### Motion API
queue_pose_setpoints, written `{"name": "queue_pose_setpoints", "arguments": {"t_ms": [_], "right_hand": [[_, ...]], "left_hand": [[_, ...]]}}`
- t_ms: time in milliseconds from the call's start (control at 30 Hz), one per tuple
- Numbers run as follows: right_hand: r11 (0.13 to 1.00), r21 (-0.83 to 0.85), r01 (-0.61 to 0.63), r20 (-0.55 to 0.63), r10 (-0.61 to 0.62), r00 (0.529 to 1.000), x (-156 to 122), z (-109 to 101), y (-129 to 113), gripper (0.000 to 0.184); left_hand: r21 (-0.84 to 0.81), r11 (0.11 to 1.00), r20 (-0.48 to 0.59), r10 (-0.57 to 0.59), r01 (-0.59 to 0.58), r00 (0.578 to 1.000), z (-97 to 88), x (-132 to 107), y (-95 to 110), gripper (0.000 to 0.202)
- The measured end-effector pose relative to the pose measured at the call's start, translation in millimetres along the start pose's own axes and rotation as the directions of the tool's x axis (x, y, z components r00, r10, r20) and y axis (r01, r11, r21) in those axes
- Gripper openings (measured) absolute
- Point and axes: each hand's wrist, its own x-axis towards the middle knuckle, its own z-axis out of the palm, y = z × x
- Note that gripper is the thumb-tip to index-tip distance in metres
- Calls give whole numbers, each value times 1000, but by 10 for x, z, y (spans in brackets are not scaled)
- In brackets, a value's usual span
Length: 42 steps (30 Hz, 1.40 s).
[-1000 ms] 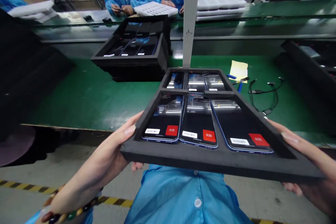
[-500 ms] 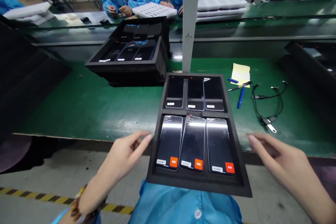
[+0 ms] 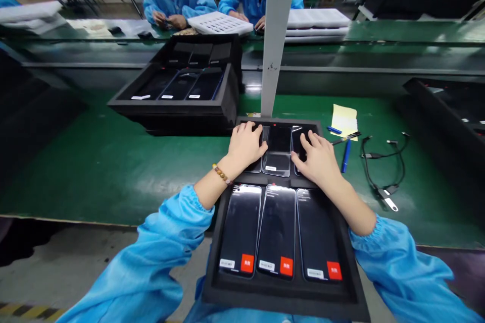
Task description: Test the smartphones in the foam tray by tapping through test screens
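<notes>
A black foam tray (image 3: 285,308) sticks out over the bench's front edge, holding two rows of smartphones. My left hand (image 3: 247,145) lies with fingers spread across the back-left phone, hiding most of it. Across the row, my right hand (image 3: 320,159) covers much of the back-right phone (image 3: 298,137), its fingers apart too. Between them the back-middle phone (image 3: 278,149) shows a white label. In the front row, a left phone (image 3: 240,227), a middle phone (image 3: 277,227) and a right phone (image 3: 317,229) bear white labels and orange-red stickers. Neither hand lifts anything.
A stack of black trays with phones (image 3: 170,106) stands back left on the green bench (image 3: 182,166). Beyond my tray rises a grey post (image 3: 276,50). Right of it are yellow paper (image 3: 344,118), pens (image 3: 346,155) and black cables (image 3: 373,176). Two co-workers in blue sit opposite.
Both hands have moved from either side of the tray, forward and inward onto the back-row phones. The tray and its phones keep their arrangement; the view has shifted slightly.
</notes>
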Motion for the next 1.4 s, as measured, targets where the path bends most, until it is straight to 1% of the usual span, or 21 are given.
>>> {"name": "queue_pose_setpoints", "arguments": {"t_ms": [67,133,233,333,433,667,733,800,933,967,1000,1067,1133,1167,1267,1400], "right_hand": [[1000,-9,2,14,-2,1000,-19,-38,-24,72],[999,-39,-23,19,24,1000,-39,-84,-84,70],[987,-130,-98,28,103,994,-61,-167,-229,65],[968,-197,-158,87,178,980,-34,-250,-381,61],[959,-214,-186,138,218,966,28,-308,-479,59],[950,-206,-236,226,280,933,57,-393,-559,52],[938,-189,-290,248,331,911,75,-406,-588,54],[908,-180,-378,262,414,872,140,-417,-606,61],[823,-183,-537,323,567,758,384,-480,-598,82],[805,-190,-562,346,590,729,447,-512,-596,82],[789,-197,-582,368,610,702,500,-549,-597,77],[768,-207,-607,396,633,665,574,-621,-614,59],[764,-198,-615,410,634,656,604,-669,-644,46],[766,-189,-615,415,630,657,608,-681,-661,44],[770,-156,-619,430,617,659,601,-682,-695,45],[745,-147,-650,427,641,638,564,-662,-679,45]], "left_hand": [[13,1000,-2,-8,8,1000,-20,-8,6,51],[26,999,-10,-24,24,1000,-21,-3,28,49],[38,998,-25,-41,42,999,10,10,70,48],[26,999,-35,-39,40,999,50,11,84,52],[4,999,-41,-33,33,999,74,1,62,52],[-56,998,-74,-10,6,997,80,-33,-5,51],[-51,999,-78,-9,5,997,83,-41,-20,50],[-46,999,-91,-2,-2,996,95,-48,-35,51],[-32,999,-93,17,-20,995,131,-59,-53,53],[-18,1000,-88,16,-17,996,140,-60,-54,54],[-5,1000,-85,13,-13,996,150,-58,-54,55],[9,1000,-92,7,-6,996,172,-49,-50,57],[-3,1000,-112,11,-11,994,194,-35,-48,57],[-10,1000,-121,15,-16,993,201,-29,-48,57],[-15,1000,-135,25,-27,991,207,-24,-56,57],[-24,999,-138,18,-22,990,194,-30,-60,56]]}}
